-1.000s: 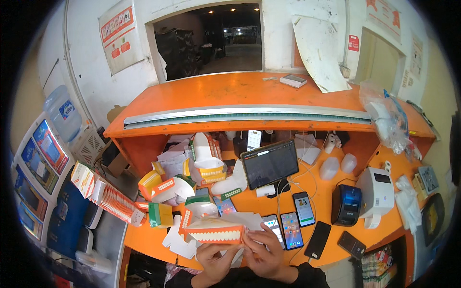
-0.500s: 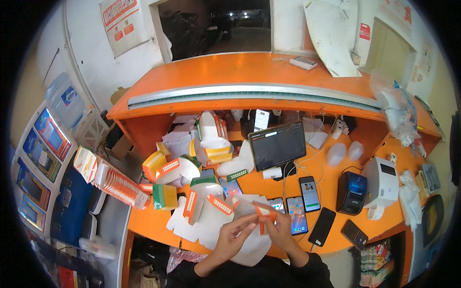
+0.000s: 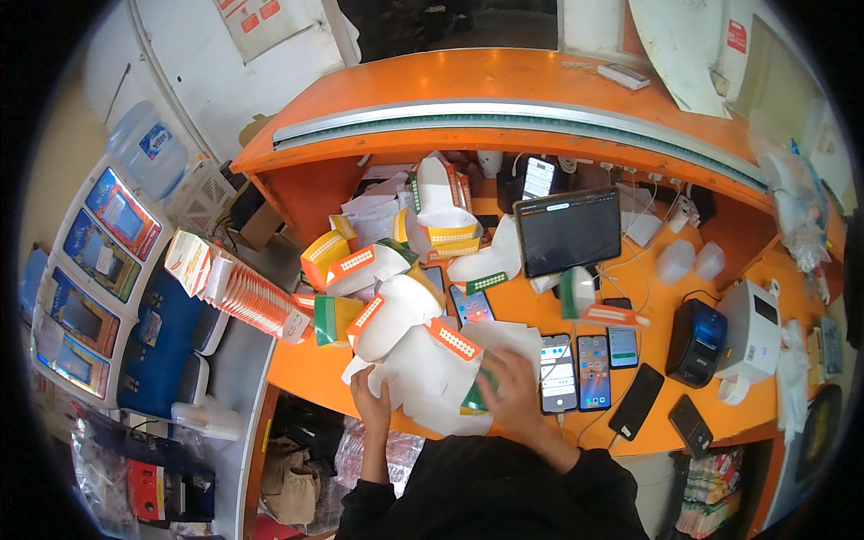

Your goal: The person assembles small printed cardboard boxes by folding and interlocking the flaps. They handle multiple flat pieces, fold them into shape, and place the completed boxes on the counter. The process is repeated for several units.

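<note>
Flat white carton blanks [image 3: 416,371] with orange and green printed edges lie stacked on the desk before me. My left hand [image 3: 371,400] rests at their left edge, thumb and fingers apart. Motion smears my right hand [image 3: 520,396], which is over the right side of the blanks beside a green printed flap [image 3: 477,392]; its grip cannot be made out. Right of the blanks, below the tablet, is a partly folded food carton [image 3: 580,295] with a green side and an orange strip, slightly blurred and apart from both hands.
Several folded cartons [image 3: 364,263] crowd the desk's left side, near a nested carton stack [image 3: 247,286]. A tablet [image 3: 569,232] stands behind several phones [image 3: 593,371]. A black printer [image 3: 696,340] and a white printer [image 3: 750,335] are at right. An orange shelf [image 3: 450,83] spans the back.
The carton that was between both hands is now away to the right, near the tablet. My hands have parted, the left to the blanks' left edge. The whole view has shifted.
</note>
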The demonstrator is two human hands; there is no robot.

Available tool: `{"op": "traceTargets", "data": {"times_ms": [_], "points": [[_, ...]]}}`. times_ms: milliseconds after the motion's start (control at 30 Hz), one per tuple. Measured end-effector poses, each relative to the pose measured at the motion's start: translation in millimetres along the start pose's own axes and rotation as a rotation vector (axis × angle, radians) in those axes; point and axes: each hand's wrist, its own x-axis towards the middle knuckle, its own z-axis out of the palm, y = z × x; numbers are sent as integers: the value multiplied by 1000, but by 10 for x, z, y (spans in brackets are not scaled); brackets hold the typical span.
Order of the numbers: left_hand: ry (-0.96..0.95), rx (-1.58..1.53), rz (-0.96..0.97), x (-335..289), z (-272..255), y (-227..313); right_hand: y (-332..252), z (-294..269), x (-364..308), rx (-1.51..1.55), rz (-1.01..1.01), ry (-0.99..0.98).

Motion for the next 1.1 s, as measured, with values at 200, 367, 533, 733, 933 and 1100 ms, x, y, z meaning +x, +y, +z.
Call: {"op": "traceTargets", "data": {"times_ms": [200, 367, 533, 733, 933, 1100], "points": [[-221, 36, 63, -184, 141, -288, -166, 170, -408, 198, 135, -697], [-162, 162, 77, -166, 393, -232, -14, 157, -274, -268, -213, -702], [-379, 11, -108, 72, 394, -237, 200, 333, -219, -552, -131, -463], [-404, -309, -180, 38, 460, 23, 394, 817, -444, -228, -125, -559], [-363, -168, 17, -61, 520, 104, 699, 1143, -486, -249, -177, -396], [-463, -231, -127, -76, 441, 60, 689, 1117, -390, -259, -267, -453]]}}
